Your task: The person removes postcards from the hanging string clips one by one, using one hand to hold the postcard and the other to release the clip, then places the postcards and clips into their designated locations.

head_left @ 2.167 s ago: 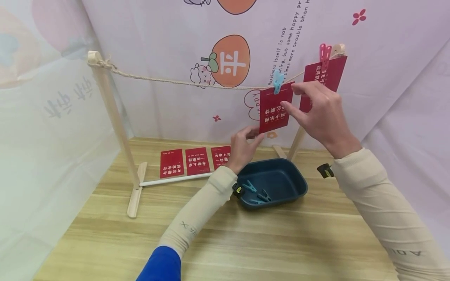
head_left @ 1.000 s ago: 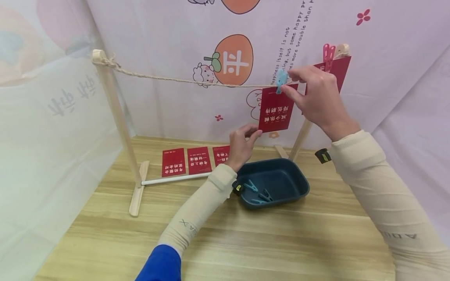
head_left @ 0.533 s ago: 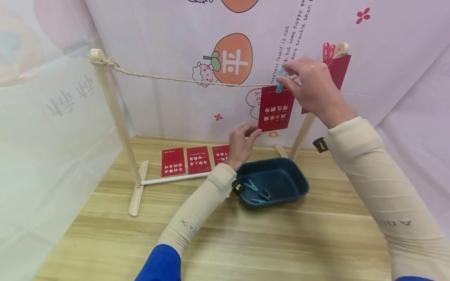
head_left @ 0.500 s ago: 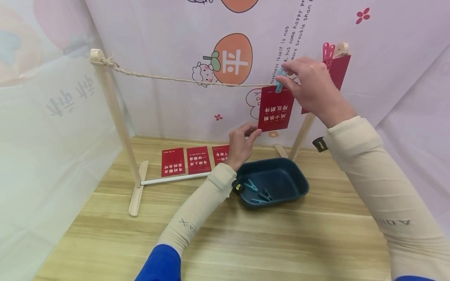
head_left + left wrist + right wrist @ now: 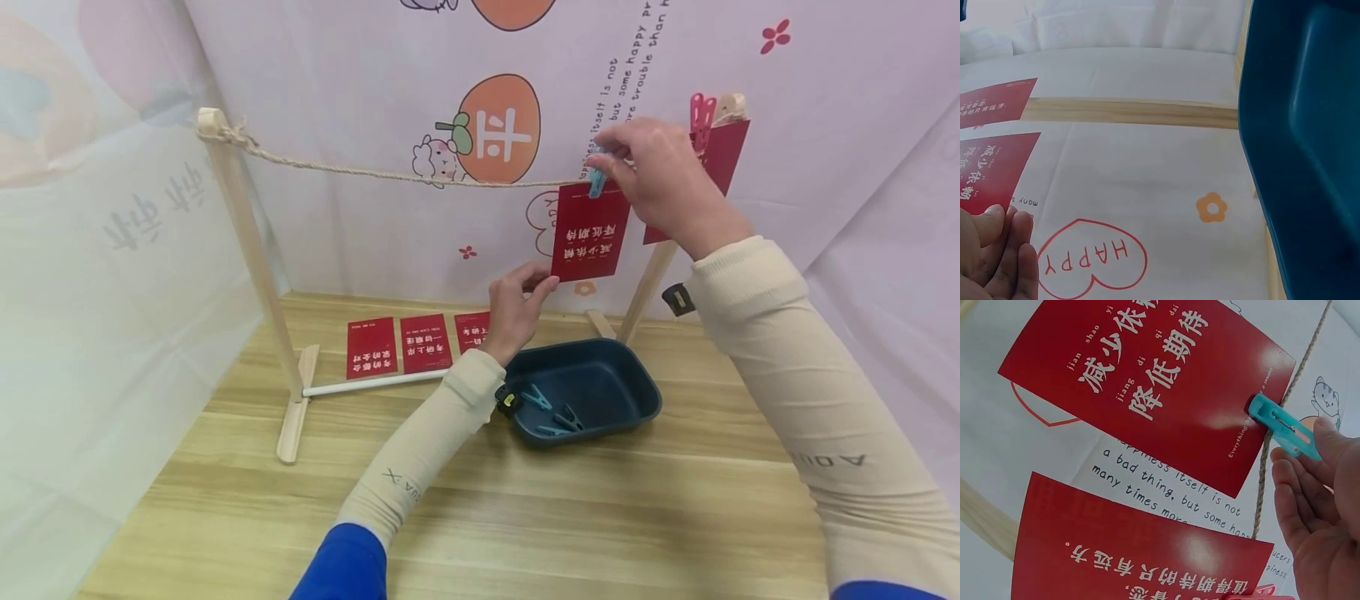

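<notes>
Left hand [image 5: 516,307]: grasping, thumb and fingers pinching the lower left corner, as the head view shows it, of a rectangular red paper card with white Chinese lettering [image 5: 591,237]. This card hangs at the right part of a thin twisted tan rope [image 5: 337,169], its upper edge at the rope.

Right hand [image 5: 667,179]: grasping, thumb and fingertips pinching the handle end of a light blue plastic clothespin [image 5: 1282,425]. The clothespin lies across the rope, its far end over the upper edge of the card.

Second hanging red card [image 5: 723,158]: just beside the first, near the right end of the rope, partly behind the right hand; a bright pink plastic clothespin [image 5: 702,121] at its top.

Rope supports: a pale wooden left post [image 5: 251,258] and a pale wooden right post [image 5: 648,287], each on a flat wooden foot. A slim white rod [image 5: 375,384] runs low from the left post.

Flat red cards, three, in a row behind the rod: left [image 5: 371,346], middle [image 5: 425,343], and right [image 5: 471,327], the last partly covered by the left hand.

Dark blue rectangular basin with rounded corners [image 5: 607,375]: on the light wood-grain table [image 5: 450,525], below the hanging cards; small blue clothespins [image 5: 536,397] lie inside, towards its left.

Backdrop: white printed cloth [image 5: 360,100].
</notes>
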`<state>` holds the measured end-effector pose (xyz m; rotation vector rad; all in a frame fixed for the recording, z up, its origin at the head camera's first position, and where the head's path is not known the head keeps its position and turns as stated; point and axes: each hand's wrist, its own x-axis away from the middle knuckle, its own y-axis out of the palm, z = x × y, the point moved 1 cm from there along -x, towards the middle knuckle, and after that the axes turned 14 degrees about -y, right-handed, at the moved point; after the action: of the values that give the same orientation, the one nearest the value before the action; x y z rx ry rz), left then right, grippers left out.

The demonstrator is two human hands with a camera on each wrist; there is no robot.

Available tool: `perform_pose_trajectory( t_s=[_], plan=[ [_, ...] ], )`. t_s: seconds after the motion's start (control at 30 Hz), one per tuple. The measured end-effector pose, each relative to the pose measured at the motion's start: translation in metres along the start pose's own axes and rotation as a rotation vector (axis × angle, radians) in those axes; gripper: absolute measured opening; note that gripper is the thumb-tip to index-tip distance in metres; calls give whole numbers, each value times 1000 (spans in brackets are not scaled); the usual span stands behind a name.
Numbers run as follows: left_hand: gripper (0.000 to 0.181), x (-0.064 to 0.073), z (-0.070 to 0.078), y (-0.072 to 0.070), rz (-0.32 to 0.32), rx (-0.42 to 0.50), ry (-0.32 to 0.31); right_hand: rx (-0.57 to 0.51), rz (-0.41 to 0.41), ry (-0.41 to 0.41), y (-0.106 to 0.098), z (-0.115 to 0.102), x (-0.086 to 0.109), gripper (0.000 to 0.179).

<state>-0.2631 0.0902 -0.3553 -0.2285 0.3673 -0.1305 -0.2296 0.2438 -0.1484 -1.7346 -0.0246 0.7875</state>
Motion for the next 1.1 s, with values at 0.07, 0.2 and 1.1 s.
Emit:
perform_pose_trajectory(
  t_s=[0.07,0.2,1.1],
  plan=[
    [21,0,0,0,-3,-2,0,-7,5,20,0,2,-1,43],
    [22,1,-1,1,-2,1,-2,-22,22,46,-1,3,-2,40],
    [20,1,-1,1,5,-13,-2,22,247,-167,-6,-5,-2,29]
  ],
)
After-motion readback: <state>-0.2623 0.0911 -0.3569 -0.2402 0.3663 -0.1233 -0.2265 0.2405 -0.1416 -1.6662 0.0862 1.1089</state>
